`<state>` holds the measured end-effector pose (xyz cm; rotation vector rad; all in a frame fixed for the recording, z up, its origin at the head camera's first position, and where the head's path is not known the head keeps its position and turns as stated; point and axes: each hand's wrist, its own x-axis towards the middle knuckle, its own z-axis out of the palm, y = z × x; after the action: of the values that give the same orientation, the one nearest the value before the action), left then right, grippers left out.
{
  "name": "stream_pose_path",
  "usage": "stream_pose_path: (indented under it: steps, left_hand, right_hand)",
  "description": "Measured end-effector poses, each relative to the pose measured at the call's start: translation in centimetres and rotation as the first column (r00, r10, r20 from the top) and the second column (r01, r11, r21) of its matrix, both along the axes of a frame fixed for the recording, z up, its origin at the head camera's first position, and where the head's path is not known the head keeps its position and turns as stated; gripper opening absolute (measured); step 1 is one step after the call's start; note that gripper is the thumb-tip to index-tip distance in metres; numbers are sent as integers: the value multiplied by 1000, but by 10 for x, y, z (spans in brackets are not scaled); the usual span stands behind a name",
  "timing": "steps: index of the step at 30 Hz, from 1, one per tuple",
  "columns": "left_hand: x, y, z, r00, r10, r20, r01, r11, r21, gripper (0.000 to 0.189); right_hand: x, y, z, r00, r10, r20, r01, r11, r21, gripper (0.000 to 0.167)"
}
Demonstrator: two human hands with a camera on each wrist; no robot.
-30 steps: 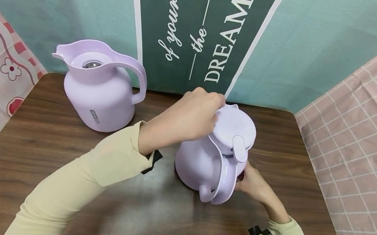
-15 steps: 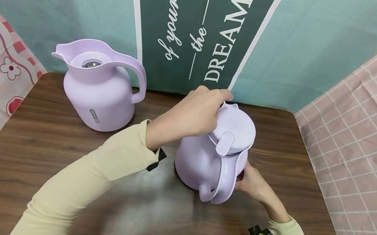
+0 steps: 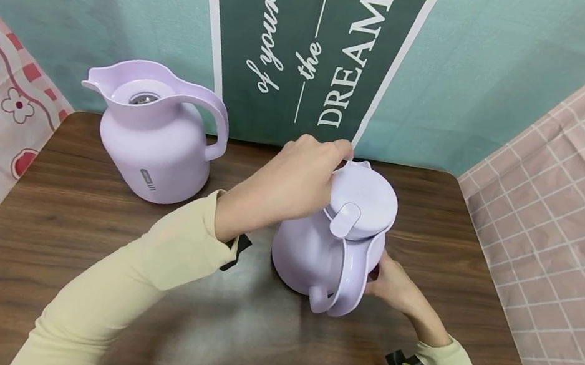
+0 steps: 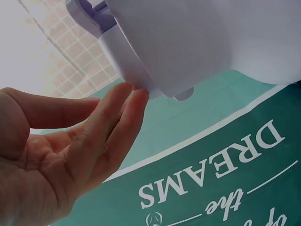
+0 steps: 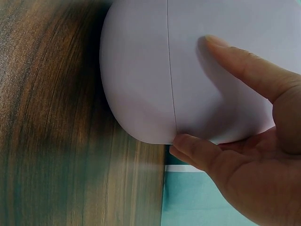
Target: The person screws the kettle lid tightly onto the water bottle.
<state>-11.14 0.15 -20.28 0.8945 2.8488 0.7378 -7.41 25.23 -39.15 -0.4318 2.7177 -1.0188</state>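
A lilac thermos jug (image 3: 307, 254) stands at the middle right, its handle toward me. On its mouth sits a round lilac lid (image 3: 366, 197) with a thumb tab at the near left edge. My left hand (image 3: 299, 177) is at the lid's left side; in the left wrist view its fingertips (image 4: 138, 96) touch the lid's rim, thumb apart from it. My right hand (image 3: 396, 286) grips the jug's body from the right. In the right wrist view the thumb presses one side and the fingers (image 5: 193, 148) curl round the other, partly hidden.
A second lilac thermos jug (image 3: 155, 149) without a lid stands at the back left, its inner neck showing. Both jugs stand on a dark wooden table (image 3: 224, 336). A green cloth (image 3: 445, 73) hangs behind; a pink checked cloth (image 3: 561, 248) borders the right side.
The lid has turned clockwise, its tab moving left off the handle. My left hand shifted right along the rim, then back left. My right hand has kept its grip on the jug.
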Motion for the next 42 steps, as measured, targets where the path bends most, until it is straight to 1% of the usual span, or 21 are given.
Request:
stream_pose_path:
  steps: [3, 12, 17, 20, 22, 25, 30, 32, 34, 38, 42]
  left_hand:
    - [-1, 0, 0, 1000, -6, 0, 6, 1000, 11, 38]
    - [-10, 5, -2, 999, -18, 48, 18, 1000, 4, 44]
    - [-16, 6, -5, 997, -42, 66, 38, 998, 49, 42]
    - [-19, 5, -6, 994, -62, 95, 54, 995, 84, 41]
    - [-20, 4, -6, 991, -62, 117, 51, 994, 98, 40]
    - [-19, 1, -4, 991, -41, 129, 30, 996, 84, 40]
    - [-13, -8, 4, 993, 32, 118, -35, 999, 23, 39]
    - [-11, -11, 7, 993, 58, 105, -58, 998, 4, 34]
    - [-8, -14, 9, 994, 71, 86, -70, 998, -9, 28]
    - [-3, -17, 10, 998, 57, 40, -56, 998, -32, 15]
    - [-1, -16, 7, 999, 29, 25, -28, 999, -37, 16]
  right_hand:
    - [0, 0, 0, 1000, -1, 1, 1, 1000, 3, 68]
    - [-1, 0, 1, 1000, -4, 0, 4, 1000, 12, 69]
    - [-1, 0, 1, 1000, 2, 4, -2, 1000, -1, 69]
    - [0, 0, 1, 1000, 6, 1, -6, 1000, -3, 68]
    - [0, 0, 1, 1000, 7, 1, -7, 1000, -2, 68]
    - [0, 0, 1, 1000, 6, 3, -6, 1000, -1, 68]
    - [0, 1, 3, 1000, 10, -1, -10, 1000, 1, 68]
    - [0, 1, 3, 1000, 11, -4, -11, 1000, 1, 69]
    - [0, 1, 3, 1000, 13, -4, -13, 1000, 1, 69]
    - [0, 1, 3, 1000, 14, -7, -14, 1000, 5, 69]
    - [0, 1, 3, 1000, 13, -2, -13, 1000, 5, 68]
